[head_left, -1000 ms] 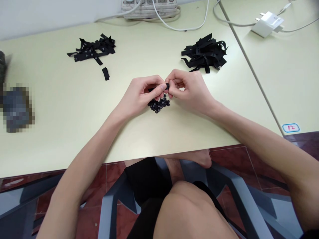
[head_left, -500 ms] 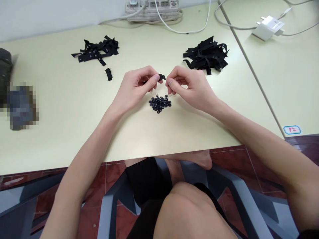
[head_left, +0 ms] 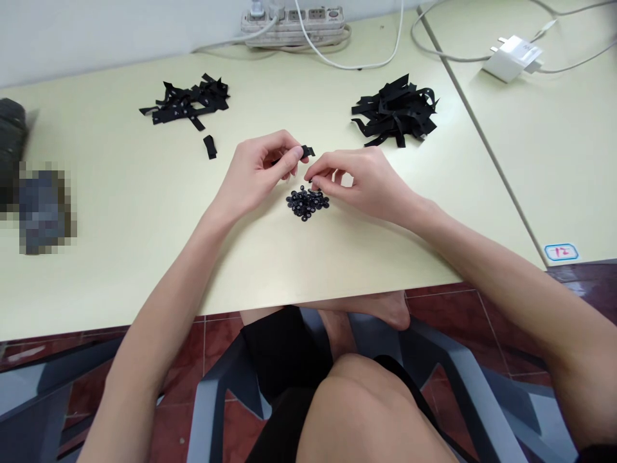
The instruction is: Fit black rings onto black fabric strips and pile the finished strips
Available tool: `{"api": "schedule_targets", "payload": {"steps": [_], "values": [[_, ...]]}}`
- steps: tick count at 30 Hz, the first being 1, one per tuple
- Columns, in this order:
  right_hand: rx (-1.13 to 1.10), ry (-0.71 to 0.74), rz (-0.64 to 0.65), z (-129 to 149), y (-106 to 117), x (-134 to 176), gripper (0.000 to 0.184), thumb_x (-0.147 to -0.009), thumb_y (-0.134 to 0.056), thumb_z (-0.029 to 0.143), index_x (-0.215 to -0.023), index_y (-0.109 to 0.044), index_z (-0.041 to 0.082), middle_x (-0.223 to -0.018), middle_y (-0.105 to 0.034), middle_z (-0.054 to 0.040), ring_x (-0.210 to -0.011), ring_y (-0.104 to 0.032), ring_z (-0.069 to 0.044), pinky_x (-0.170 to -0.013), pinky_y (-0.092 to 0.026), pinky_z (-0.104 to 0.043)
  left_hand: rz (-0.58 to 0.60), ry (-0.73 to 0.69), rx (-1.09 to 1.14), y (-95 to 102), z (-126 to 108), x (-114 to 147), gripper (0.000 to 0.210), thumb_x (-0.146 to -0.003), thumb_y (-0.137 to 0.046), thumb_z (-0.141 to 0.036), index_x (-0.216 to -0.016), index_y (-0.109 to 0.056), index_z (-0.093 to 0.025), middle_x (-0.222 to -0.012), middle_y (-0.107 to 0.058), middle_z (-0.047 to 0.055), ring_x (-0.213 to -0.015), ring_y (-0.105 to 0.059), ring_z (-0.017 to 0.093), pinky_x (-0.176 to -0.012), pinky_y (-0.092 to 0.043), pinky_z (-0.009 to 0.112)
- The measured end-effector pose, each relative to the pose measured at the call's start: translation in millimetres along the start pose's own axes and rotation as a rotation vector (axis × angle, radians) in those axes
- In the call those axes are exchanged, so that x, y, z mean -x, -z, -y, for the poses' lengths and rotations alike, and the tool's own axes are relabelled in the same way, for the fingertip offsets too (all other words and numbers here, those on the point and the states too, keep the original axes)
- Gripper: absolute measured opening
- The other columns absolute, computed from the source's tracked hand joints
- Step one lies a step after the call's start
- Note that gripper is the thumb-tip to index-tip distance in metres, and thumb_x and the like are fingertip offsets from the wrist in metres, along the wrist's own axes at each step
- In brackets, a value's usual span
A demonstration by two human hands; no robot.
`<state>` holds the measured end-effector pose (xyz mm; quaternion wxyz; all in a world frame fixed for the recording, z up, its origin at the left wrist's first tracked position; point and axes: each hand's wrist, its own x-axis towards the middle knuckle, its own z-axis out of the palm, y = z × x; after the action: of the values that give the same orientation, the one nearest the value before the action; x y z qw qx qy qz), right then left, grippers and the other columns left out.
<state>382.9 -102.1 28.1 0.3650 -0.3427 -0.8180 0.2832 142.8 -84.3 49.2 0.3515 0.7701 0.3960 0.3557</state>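
Note:
My left hand (head_left: 264, 168) pinches a black fabric strip (head_left: 307, 152) between thumb and fingers, its free end pointing right. Just below and to the right, my right hand (head_left: 357, 178) has thumb and forefinger close together over the upper edge of a pile of small black buttons (head_left: 304, 204). A tiny dark piece, apparently one button, shows between those fingertips. The buttons are round, with pale centres on many. Both hands are above the table, apart from each other.
Black strips with small pale dots lie in a heap (head_left: 190, 103) at the back left, with a single strip (head_left: 209, 146) in front. More strips form a pile (head_left: 398, 110) at the back right. Behind are a power strip (head_left: 294, 27), cables and a white charger (head_left: 513, 58).
My right hand has moved down and left, from beside the strip to the top of the button pile. My left hand keeps its hold on the strip.

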Motion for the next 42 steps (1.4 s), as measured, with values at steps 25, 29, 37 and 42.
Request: {"api": "schedule_targets", "payload": {"steps": [25, 29, 37, 42], "values": [[-0.148, -0.095, -0.096, -4, -4, -2, 0.016, -0.112, -0.070, 0.045, -0.114, -0.072, 0.029, -0.104, -0.082, -0.0055, -0.099, -0.079, -0.024, -0.094, -0.064, -0.041, 0.167, -0.003, -0.051, -1.6, -12, 4, 0.033, -0.111, -0.066, -0.048, -0.090, -0.073, -0.025, -0.088, -0.077, 0.005, -0.086, -0.071, 0.021, -0.079, -0.057, 0.035], [-0.120, -0.099, -0.097, -5, -5, -2, 0.009, -0.108, -0.073, 0.036, -0.110, -0.073, 0.027, -0.100, -0.082, -0.0047, -0.095, -0.077, -0.023, -0.088, -0.062, -0.039, 0.184, 0.000, -0.086, -0.9, -13, 5, 0.027, -0.108, -0.066, -0.038, -0.089, -0.076, -0.023, -0.088, -0.077, 0.004, -0.086, -0.071, 0.020, -0.077, -0.054, 0.033], [-0.088, -0.103, -0.056, -8, -7, 0, 0.008, -0.107, -0.072, 0.031, -0.110, -0.073, 0.025, -0.097, -0.081, -0.0046, -0.089, -0.072, -0.021, -0.081, -0.057, -0.035, 0.182, 0.025, -0.115, -0.5, -11, 6, 0.027, -0.106, -0.069, -0.040, -0.088, -0.078, -0.022, -0.088, -0.076, 0.004, -0.085, -0.066, 0.020, -0.074, -0.050, 0.032], [-0.109, -0.112, -0.065, -9, -7, 0, 0.012, -0.105, -0.076, 0.034, -0.111, -0.074, 0.024, -0.099, -0.080, -0.0048, -0.091, -0.072, -0.022, -0.086, -0.059, -0.038, 0.191, 0.052, -0.165, 0.7, -13, 5, 0.026, -0.106, -0.066, -0.039, -0.089, -0.076, -0.022, -0.088, -0.075, 0.004, -0.084, -0.065, 0.020, -0.073, -0.050, 0.033]]}}
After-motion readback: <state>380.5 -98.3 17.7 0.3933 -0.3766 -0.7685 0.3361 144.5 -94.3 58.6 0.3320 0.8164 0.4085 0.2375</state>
